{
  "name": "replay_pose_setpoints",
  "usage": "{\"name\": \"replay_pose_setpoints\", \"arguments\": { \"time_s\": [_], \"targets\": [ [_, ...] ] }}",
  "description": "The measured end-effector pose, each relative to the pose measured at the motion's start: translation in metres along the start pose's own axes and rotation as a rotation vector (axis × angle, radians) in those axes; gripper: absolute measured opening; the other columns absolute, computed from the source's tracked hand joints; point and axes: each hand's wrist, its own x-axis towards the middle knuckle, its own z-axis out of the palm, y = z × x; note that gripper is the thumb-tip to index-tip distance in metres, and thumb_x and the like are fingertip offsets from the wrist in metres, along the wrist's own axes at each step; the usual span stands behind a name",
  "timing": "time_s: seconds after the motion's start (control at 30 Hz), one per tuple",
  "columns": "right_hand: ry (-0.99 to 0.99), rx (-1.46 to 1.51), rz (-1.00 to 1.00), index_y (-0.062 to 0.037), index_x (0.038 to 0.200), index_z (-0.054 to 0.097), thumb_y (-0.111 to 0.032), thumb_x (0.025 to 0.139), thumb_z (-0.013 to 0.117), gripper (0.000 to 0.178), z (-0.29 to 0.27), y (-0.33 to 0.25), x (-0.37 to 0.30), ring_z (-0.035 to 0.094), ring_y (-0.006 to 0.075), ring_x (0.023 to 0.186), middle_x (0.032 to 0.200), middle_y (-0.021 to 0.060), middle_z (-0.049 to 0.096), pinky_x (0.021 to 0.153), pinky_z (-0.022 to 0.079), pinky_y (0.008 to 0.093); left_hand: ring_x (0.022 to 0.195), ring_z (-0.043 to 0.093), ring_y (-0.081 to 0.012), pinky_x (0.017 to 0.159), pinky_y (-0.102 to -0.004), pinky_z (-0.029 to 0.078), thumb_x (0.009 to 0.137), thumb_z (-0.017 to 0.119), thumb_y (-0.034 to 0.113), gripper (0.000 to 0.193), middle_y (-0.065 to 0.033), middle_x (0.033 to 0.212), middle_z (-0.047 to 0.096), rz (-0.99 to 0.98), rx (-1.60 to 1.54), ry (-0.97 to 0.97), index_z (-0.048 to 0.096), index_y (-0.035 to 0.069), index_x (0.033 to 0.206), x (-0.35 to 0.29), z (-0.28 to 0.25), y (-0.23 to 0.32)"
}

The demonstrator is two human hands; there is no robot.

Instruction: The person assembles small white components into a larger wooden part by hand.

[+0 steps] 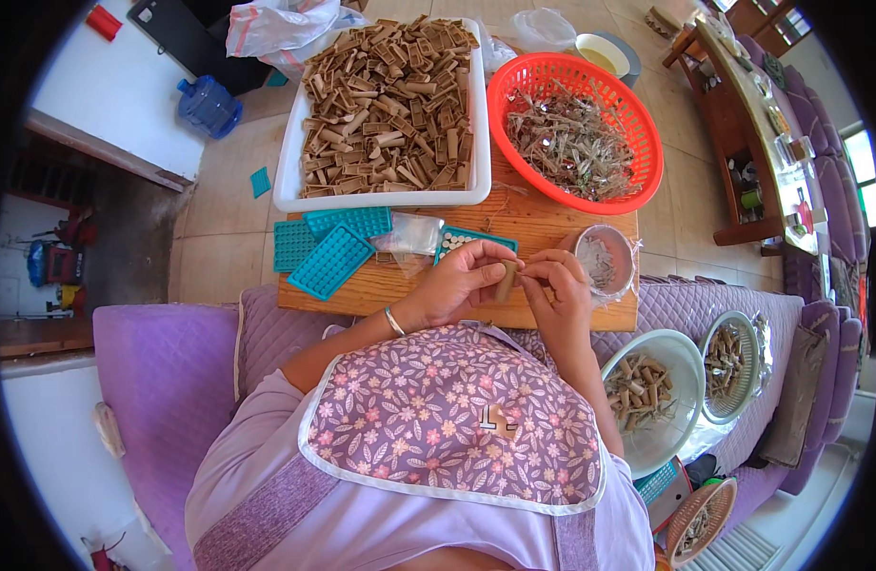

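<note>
The left hand (462, 284) pinches a small brown piece (505, 284) between thumb and fingers above the near part of the bench (376, 303), apparently to steady it; the right hand (560, 284) brings its fingertips together at the upper end, contents indiscernible. The white tray (390, 199) of similar pieces and the pink bowl (606, 227) stand nearby, probably to shorten reach.

Daylight is bright and even across the middle, with the pale glass window (862, 157) at right blown out. The dark open doorway (133, 228) at left sinks into shadow. Glare whitens the clear plastic bag (416, 233). Straight edges bend toward a black rim; the small brown moulded piece (506, 284) lacks fine detail.
</note>
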Motion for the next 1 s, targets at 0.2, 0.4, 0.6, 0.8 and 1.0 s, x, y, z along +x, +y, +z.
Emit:
{"name": "replay_pose_setpoints", "arguments": {
  "time_s": [0.2, 0.4, 0.6, 0.8, 1.0],
  "targets": [
    [-0.013, -0.053, -0.074, 0.0006, 0.085, 0.06, 0.003, 0.077, 0.064, 0.009, 0.005, 0.005, -0.002, 0.059, 0.0301, 0.083, 0.093, 0.0141, 0.06, 0.072, 0.049, 0.0367, 0.094, 0.059, -0.0117, 0.082, -0.028, 0.051, 0.093, 0.059, 0.013, 0.021, -0.0032, 0.108, 0.06, -0.053, 0.102, 0.04, 0.056, 0.006, 0.113, -0.003, 0.003, 0.001],
    [0.025, 0.194, 0.142, 0.0015, 0.085, 0.061, 0.006, 0.074, 0.065, 0.013, 0.01, 0.002, -0.002, 0.061, 0.0286, 0.082, 0.093, 0.014, 0.062, 0.071, 0.05, 0.0356, 0.095, 0.059, -0.0119, 0.082, -0.0287, 0.052, 0.094, 0.058, 0.014, 0.022, -0.003, 0.108, 0.06, -0.032, -0.024, 0.02, 0.055, 0.006, 0.114, -0.003, -0.007, -0.007],
    [-0.075, 0.044, 0.016, 0.0019, 0.083, 0.061, 0.007, 0.074, 0.064, 0.01, 0.008, 0.011, -0.003, 0.063, 0.0277, 0.082, 0.09, 0.0135, 0.063, 0.07, 0.051, 0.0336, 0.088, 0.061, -0.0129, 0.078, -0.0275, 0.053, 0.093, 0.06, 0.012, 0.018, -0.0026, 0.099, 0.061, -0.041, 0.065, 0.039, 0.056, 0.005, 0.11, -0.007, -0.007, -0.004],
    [-0.064, -0.019, 0.01, 0.0015, 0.087, 0.062, 0.006, 0.075, 0.065, 0.012, 0.013, 0.022, -0.01, 0.062, 0.0261, 0.082, 0.095, 0.0129, 0.062, 0.073, 0.051, 0.0323, 0.088, 0.059, -0.0105, 0.079, -0.0286, 0.054, 0.092, 0.061, 0.013, 0.019, -0.0015, 0.099, 0.059, -0.031, 0.186, 0.123, 0.056, 0.006, 0.109, -0.003, -0.008, -0.013],
    [-0.009, 0.352, 0.33, 0.0016, 0.113, 0.053, 0.004, 0.081, 0.065, 0.034, 0.016, 0.02, -0.021, 0.06, 0.018, 0.093, 0.115, 0.0143, 0.056, 0.078, 0.051, 0.0282, 0.098, 0.056, -0.0112, 0.085, -0.0276, 0.05, 0.092, 0.06, 0.01, 0.026, -0.0013, 0.106, 0.053, 0.19, 0.315, 0.173, 0.054, 0.006, 0.117, -0.002, 0.003, -0.012]
  ]
}}
